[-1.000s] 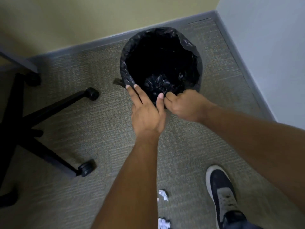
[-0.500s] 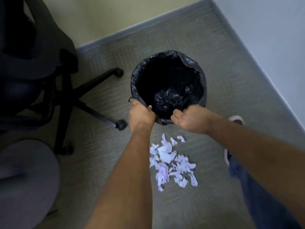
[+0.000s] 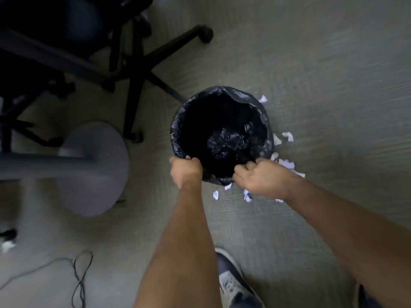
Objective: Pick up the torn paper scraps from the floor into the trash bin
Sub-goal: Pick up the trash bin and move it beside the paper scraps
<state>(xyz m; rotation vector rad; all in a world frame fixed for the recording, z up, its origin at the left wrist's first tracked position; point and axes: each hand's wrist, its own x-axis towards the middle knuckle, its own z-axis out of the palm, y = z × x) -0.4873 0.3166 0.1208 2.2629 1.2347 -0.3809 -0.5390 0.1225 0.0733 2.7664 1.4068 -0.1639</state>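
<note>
On the grey-green carpet floor [image 3: 311, 63], both hands grip the near rim of the round trash bin lined with a black plastic bag [image 3: 222, 130]: left hand [image 3: 185, 172] and right hand [image 3: 260, 176] have fingers curled over the liner edge. Torn white paper scraps [image 3: 287, 163] lie scattered touching and just beside the bin's right and near sides (none visibly inside). Looks like bin positioning; next move likely calls for releasing the rim and pinching scraps.

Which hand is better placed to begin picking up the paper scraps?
Probably the right hand: most paper scraps lie just beside and beneath it. The left hand grips the trash bin rim on the far side.
</note>
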